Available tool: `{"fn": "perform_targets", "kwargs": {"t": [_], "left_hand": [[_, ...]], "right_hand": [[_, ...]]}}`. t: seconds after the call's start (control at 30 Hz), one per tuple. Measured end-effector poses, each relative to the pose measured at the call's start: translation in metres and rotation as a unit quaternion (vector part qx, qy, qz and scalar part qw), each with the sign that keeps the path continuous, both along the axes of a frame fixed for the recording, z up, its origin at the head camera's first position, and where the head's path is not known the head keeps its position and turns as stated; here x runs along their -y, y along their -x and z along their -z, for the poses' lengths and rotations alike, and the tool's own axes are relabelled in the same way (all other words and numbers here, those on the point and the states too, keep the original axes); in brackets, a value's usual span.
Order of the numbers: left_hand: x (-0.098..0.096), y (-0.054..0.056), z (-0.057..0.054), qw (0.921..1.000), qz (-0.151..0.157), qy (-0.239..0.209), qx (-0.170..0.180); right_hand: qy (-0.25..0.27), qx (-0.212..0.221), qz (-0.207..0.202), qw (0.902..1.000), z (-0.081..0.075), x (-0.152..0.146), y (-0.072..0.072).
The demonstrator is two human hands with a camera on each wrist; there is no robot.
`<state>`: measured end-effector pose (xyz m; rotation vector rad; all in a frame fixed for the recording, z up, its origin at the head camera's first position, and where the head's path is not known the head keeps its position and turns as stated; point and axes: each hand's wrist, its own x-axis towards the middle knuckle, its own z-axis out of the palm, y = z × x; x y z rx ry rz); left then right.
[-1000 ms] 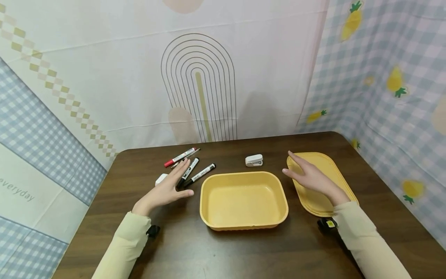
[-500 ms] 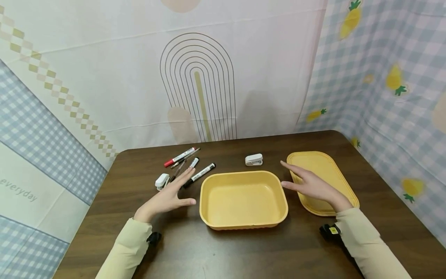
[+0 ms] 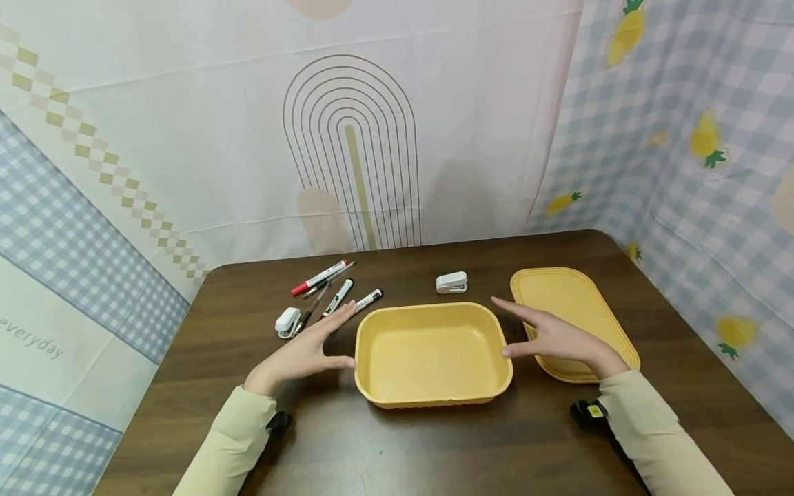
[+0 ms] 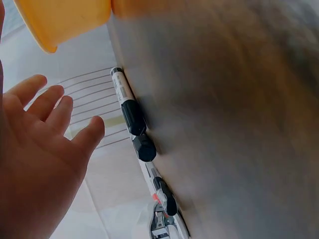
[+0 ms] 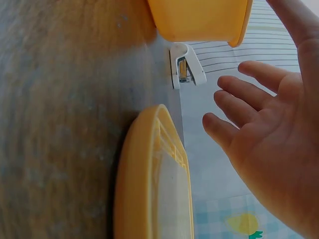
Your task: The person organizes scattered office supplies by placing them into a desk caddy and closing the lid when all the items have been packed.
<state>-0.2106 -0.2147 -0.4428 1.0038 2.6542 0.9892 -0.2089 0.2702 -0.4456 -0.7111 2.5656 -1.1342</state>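
A yellow rectangular box [image 3: 434,362] stands with its top uncovered in the middle of the table, its inside bare. At its left side is my left hand [image 3: 300,357], fingers extended and thumb by the rim. My right hand [image 3: 558,336] mirrors it on the right, its thumb tip overlapping the rim in the head view; whether either thumb touches, I cannot tell. Neither hand holds anything. The left wrist view has the hand [image 4: 45,144] beside the box's wall [image 4: 75,20]. In the right wrist view, spread fingers hover near the box [image 5: 202,20] and above the yellow lid [image 5: 144,184].
Behind my left hand lie a red marker [image 3: 319,277], black-capped markers [image 3: 338,296], thin pens [image 3: 314,306] and a white stapler [image 3: 288,322]. Another white stapler [image 3: 451,283] sits behind the box. Right of it, the lid lies on the brown table [image 3: 397,455], which meets a curtain [image 3: 484,138].
Both hands have moved inward and a little nearer to me, from either side toward the box. More of the left stapler and pens shows now. Box and lid have stayed put.
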Motion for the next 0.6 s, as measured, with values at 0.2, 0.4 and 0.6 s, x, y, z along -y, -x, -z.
{"fn": "perform_targets", "kwargs": {"t": [0.2,0.4,0.6], "left_hand": [[-0.006,0.0,-0.002,0.9998,0.017,-0.003,0.013],[-0.01,-0.001,-0.003,0.9996,0.025,0.006,0.008],[-0.011,-0.002,-0.003,0.9994,0.027,0.012,0.017]], "right_hand": [[0.005,0.005,-0.003,1.0,0.0,0.001,0.0],[0.002,-0.005,-0.01,0.9999,0.0,0.001,0.001],[0.003,-0.002,-0.011,0.9999,0.001,0.0,0.001]]}}
